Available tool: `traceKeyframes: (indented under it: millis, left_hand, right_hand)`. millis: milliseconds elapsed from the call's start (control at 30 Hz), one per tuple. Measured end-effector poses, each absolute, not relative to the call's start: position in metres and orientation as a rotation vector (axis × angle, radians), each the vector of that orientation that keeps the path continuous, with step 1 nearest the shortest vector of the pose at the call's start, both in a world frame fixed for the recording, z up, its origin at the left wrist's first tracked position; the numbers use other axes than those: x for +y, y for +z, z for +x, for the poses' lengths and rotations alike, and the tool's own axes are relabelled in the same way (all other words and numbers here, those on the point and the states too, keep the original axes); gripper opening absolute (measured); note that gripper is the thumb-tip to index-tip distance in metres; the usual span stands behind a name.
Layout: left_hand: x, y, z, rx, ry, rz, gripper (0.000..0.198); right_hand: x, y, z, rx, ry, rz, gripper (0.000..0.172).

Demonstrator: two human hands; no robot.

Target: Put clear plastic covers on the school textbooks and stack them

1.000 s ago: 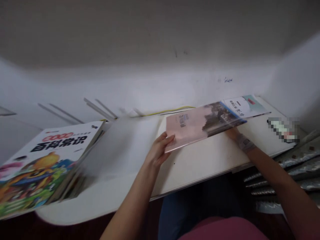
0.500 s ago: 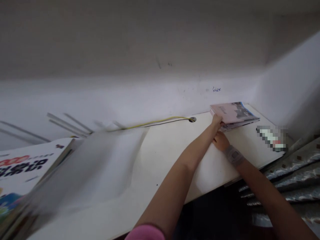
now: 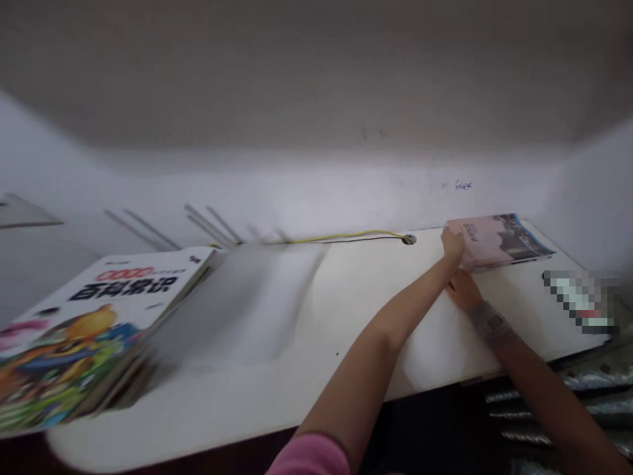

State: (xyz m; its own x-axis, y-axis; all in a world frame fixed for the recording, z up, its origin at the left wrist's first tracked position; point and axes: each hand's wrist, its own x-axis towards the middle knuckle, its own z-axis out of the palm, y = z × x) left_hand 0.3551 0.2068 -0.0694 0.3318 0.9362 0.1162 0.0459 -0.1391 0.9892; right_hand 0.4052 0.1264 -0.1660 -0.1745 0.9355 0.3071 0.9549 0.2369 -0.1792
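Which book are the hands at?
The pink book at the right end of the desk: the left hand and right hand are both at its edge. The thick colourful book lies far left, away from them.

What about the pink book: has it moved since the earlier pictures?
Yes. The pink book has moved back and right, now lying by the white wall, right of the cable grommet.
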Motion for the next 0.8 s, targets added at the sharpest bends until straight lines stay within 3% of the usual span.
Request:
traceKeyframes:
  millis: [133, 233, 333, 433, 500, 800]
  left_hand:
    - [0.191, -0.056, 0.259, 0.933, 1.035, 1.810, 0.029]
    - [0.165, -0.056, 0.149, 1.392, 0.649, 2.596, 0.030]
    - [0.137, -0.068, 0.046, 1.871, 0.501, 2.442, 0.035]
    - [0.114, -0.084, -0.016, 2.361, -0.020, 2.115, 0.042]
    - [0.101, -0.093, -0.034, 2.378, -0.169, 2.034, 0.042]
    - [0.074, -0.093, -0.036, 2.193, -0.190, 2.102, 0.035]
  right_hand:
    - [0.125, -0.171, 0.410, -2.151, -0.090, -1.670, 0.037]
    - [0.127, -0.178, 0.413, -2.146, -0.127, -1.650, 0.039]
    - [0.128, -0.182, 0.415, -2.162, -0.189, -1.644, 0.038]
    - [0.129, -0.181, 0.415, -2.176, -0.224, -1.640, 0.038]
    - [0.127, -0.178, 0.412, -2.195, -0.198, -1.616, 0.038]
    - [0.077, -0.149, 0.325, -2.251, -0.028, -1.309, 0.034]
